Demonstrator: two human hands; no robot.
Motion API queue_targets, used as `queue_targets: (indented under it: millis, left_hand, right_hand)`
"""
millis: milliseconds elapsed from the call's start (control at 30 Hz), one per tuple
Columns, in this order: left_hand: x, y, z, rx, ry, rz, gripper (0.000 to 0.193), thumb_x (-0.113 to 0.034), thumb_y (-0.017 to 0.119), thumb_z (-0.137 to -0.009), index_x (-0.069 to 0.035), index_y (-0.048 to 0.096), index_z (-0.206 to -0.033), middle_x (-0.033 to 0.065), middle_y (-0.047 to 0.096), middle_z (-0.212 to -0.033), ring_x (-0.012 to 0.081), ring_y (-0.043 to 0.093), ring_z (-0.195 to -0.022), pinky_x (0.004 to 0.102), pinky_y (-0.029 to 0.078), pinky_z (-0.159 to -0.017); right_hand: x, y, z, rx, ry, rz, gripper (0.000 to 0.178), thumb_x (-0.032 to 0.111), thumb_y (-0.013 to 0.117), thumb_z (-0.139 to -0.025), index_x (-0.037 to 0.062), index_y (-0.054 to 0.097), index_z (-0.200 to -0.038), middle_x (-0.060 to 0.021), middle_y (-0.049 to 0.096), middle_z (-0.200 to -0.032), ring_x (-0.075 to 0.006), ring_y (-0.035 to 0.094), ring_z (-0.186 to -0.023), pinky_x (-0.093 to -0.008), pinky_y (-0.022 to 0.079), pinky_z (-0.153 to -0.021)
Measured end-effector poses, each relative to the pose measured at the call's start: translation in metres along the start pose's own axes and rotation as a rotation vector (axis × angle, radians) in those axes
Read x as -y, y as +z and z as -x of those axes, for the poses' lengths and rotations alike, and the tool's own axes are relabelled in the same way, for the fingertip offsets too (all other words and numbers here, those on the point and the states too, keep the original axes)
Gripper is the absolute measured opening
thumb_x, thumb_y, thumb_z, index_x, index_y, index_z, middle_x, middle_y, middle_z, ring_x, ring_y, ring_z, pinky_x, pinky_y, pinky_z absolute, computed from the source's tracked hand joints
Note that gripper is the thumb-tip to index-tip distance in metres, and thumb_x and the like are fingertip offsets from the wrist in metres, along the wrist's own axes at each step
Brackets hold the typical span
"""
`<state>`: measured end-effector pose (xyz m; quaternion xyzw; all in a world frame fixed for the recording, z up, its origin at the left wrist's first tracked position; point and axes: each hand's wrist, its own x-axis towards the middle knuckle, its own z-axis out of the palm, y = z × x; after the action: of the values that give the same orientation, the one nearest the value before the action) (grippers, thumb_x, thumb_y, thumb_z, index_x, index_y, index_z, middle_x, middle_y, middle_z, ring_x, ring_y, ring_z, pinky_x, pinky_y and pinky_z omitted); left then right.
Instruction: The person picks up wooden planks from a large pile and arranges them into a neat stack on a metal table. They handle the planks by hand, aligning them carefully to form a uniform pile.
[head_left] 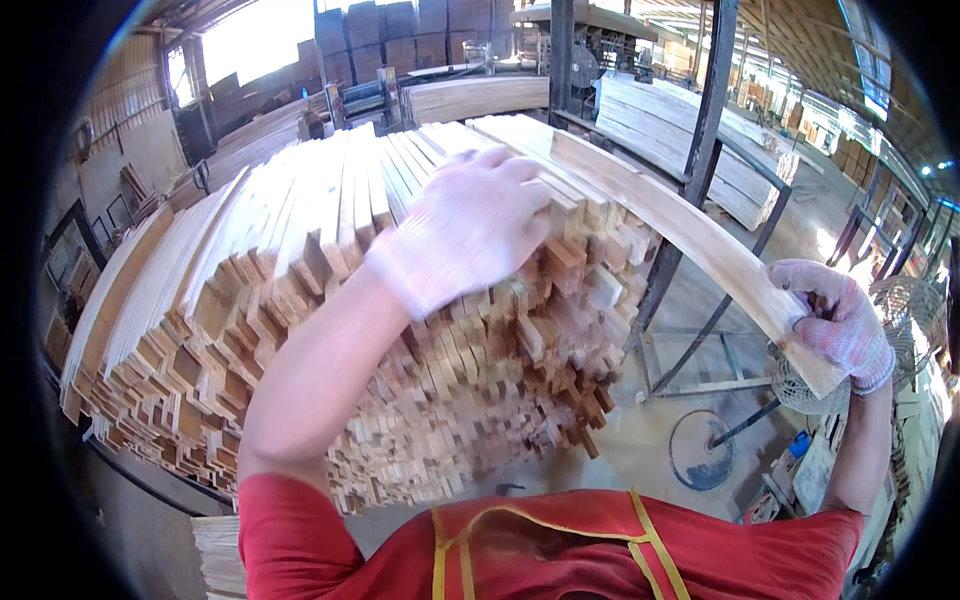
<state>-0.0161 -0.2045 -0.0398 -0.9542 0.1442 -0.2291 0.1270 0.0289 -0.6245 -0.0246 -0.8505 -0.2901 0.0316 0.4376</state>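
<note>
Wearing a red top (400,545) with yellow trim, we have gloved hands well apart. Our right hand (840,322) is clamped around the near end of a long pale board (690,225), which slants up and left to the strip pile (440,390). Wire mesh cage (908,298) just beside that hand; we can't make out its contents. Round base (702,450) on the floor (640,490) nearby. Our left hand (470,225) is palm-down over the pile; it's blurred, so we can't tell whether it grips a strip. Pale strips lie layered, ends uneven. Dark steel post (710,110) stands to the right. Farther back we see another lumber stack (475,100), then dark stacked blocks (380,40).
</note>
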Motion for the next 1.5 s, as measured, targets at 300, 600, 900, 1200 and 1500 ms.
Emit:
queue_targets:
  millis: [300, 600, 900, 1200, 1500]
  left_hand:
    - [0.033, 0.098, -0.135, 0.244, -0.125, 0.231, 0.036, -0.029, 0.054, -0.104, -0.010, 0.074, -0.127, 0.0168, 0.071, -0.132, 0.0374, 0.068, -0.123, 0.0458, 0.052, -0.108]
    - [0.083, 0.151, -0.167, 0.349, 0.018, 0.229, 0.047, -0.038, 0.047, -0.105, -0.009, 0.071, -0.133, 0.0205, 0.068, -0.139, 0.0387, 0.063, -0.132, 0.0457, 0.047, -0.113]
    - [0.082, 0.124, -0.131, 0.204, -0.160, 0.362, 0.047, -0.035, 0.045, -0.108, -0.013, 0.064, -0.145, 0.0229, 0.063, -0.146, 0.0377, 0.059, -0.137, 0.0452, 0.044, -0.119]
    - [0.095, 0.114, -0.119, -0.414, -0.735, 0.467, 0.066, -0.045, 0.050, -0.105, -0.008, 0.046, -0.159, 0.0195, 0.052, -0.155, 0.0389, 0.055, -0.140, 0.0497, 0.044, -0.118]
    - [0.128, 0.122, -0.136, -0.524, -0.633, 0.330, 0.038, -0.034, 0.064, -0.097, -0.004, 0.070, -0.121, 0.0193, 0.072, -0.110, 0.0354, 0.071, -0.110, 0.0462, 0.054, -0.099]
  right_hand:
    - [-0.020, 0.001, 0.068, -0.126, -0.070, 0.106, 0.057, -0.010, 0.065, -0.065, -0.0001, 0.074, -0.121, -0.0160, 0.070, -0.133, -0.0227, 0.067, -0.123, -0.0346, 0.051, -0.105]
    - [-0.003, 0.003, 0.139, -0.125, -0.105, 0.439, 0.052, -0.005, 0.071, -0.055, -0.0006, 0.071, -0.106, -0.0211, 0.075, -0.115, -0.0347, 0.075, -0.101, -0.0363, 0.057, -0.090]
    - [0.023, 0.046, 0.030, 0.019, -0.256, 0.491, 0.049, -0.006, 0.069, -0.071, 0.0007, 0.072, -0.120, -0.0195, 0.071, -0.126, -0.0334, 0.073, -0.107, -0.0368, 0.057, -0.095]
    - [0.013, 0.108, -0.197, 0.135, -0.401, 0.657, 0.039, 0.009, 0.068, -0.080, 0.0067, 0.078, -0.118, -0.0207, 0.077, -0.111, -0.0368, 0.074, -0.108, -0.0404, 0.057, -0.099]
    - [0.002, 0.206, -0.358, -0.282, -0.764, 0.570, 0.033, 0.010, 0.063, -0.090, 0.0026, 0.077, -0.119, -0.0225, 0.074, -0.122, -0.0398, 0.068, -0.118, -0.0471, 0.052, -0.107]
